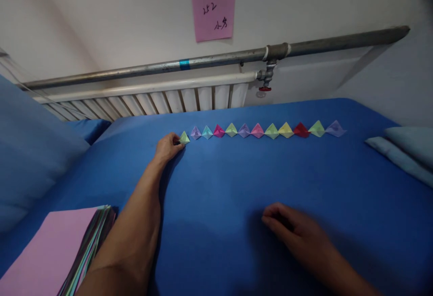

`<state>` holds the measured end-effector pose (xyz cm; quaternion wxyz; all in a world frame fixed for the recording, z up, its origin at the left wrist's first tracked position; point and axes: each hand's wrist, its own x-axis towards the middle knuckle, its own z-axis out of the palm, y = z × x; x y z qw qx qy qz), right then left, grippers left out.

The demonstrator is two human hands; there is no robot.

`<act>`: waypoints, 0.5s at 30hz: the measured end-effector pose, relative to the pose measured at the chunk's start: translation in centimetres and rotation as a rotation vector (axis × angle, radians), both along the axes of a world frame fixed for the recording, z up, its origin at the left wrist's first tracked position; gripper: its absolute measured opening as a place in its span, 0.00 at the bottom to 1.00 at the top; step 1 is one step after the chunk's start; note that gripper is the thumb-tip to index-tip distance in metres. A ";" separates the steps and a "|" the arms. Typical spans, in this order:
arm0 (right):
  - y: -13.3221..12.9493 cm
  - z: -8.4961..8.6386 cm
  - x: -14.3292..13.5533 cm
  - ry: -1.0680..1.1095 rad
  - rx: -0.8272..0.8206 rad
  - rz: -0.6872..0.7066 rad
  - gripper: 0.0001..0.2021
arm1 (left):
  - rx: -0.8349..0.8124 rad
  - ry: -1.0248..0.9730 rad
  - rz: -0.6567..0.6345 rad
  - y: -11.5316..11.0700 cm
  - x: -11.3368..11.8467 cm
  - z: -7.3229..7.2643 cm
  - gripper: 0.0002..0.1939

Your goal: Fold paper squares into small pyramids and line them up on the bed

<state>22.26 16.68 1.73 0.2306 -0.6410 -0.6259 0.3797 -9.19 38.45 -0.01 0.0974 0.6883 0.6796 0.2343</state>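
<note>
My left hand (167, 147) reaches to the far side of the blue surface, its thumb and fingers pinching the left tip of a light green origami boat (184, 138). This boat sits at the left end of a row of several small folded paper boats, with a narrow gap between it and a lavender boat (195, 133). Beyond that come a light blue boat (207, 132) and a magenta boat (218, 131). A dark red boat (301, 130) and a purple boat (335, 128) are toward the right end. Over the near surface, my right hand (294, 228) is curled, thumb and forefinger together, with nothing visible in it.
A stack of coloured paper (50, 242) topped by pink lies at the near left. Behind the blue bed-like surface (216, 187) run a metal pipe (230, 59) and a white radiator (186, 99). Folded grey-blue cloth (406, 151) lies at the right; a pink note (214, 9) hangs on the wall.
</note>
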 end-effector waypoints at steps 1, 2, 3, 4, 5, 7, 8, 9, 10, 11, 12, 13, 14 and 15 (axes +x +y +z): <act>0.0 0.0 0.0 0.001 0.001 0.000 0.10 | 0.002 -0.001 -0.007 0.0 0.1 -0.1 0.08; 0.0 0.1 -0.1 0.002 0.003 0.000 0.10 | 0.004 -0.001 -0.010 0.1 0.1 -0.2 0.07; 0.0 0.1 -0.1 0.003 0.007 -0.001 0.10 | 0.006 -0.001 -0.011 0.2 0.1 -0.2 0.06; 0.0 0.1 -0.1 0.003 0.011 -0.002 0.10 | 0.010 0.000 -0.009 0.2 0.2 -0.3 0.05; 0.0 0.2 -0.1 0.002 0.014 -0.002 0.10 | 0.015 -0.001 -0.006 0.3 0.2 -0.4 0.04; 0.1 0.2 -0.2 0.003 0.015 -0.002 0.09 | 0.029 -0.003 -0.002 0.5 0.2 -0.5 0.03; 0.1 0.2 -0.2 0.006 0.014 -0.002 0.09 | 0.038 -0.004 -0.002 0.7 0.3 -0.6 0.03; 0.1 0.2 -0.2 0.009 0.011 -0.001 0.09 | 0.046 -0.006 -0.003 0.8 0.4 -0.6 0.03; 0.1 0.1 -0.2 0.011 0.010 -0.002 0.09 | 0.054 -0.008 -0.004 0.9 0.5 -0.7 0.04; 0.1 0.1 -0.2 0.013 0.010 -0.004 0.10 | 0.061 -0.011 -0.005 1.0 0.6 -0.7 0.04; 0.0 0.0 -0.2 0.012 0.010 -0.006 0.10 | 0.068 -0.014 -0.005 1.1 0.7 -0.7 0.04; 0.0 0.0 -0.2 0.011 0.009 -0.008 0.10 | 0.073 -0.017 -0.005 1.1 0.8 -0.7 0.05; 0.0 0.0 -0.2 0.008 0.006 -0.009 0.10 | 0.077 -0.020 -0.005 1.2 1.0 -0.8 0.05; 0.0 0.0 -0.2 0.004 0.003 -0.009 0.10 | 0.081 -0.023 -0.006 1.2 1.1 -0.8 0.05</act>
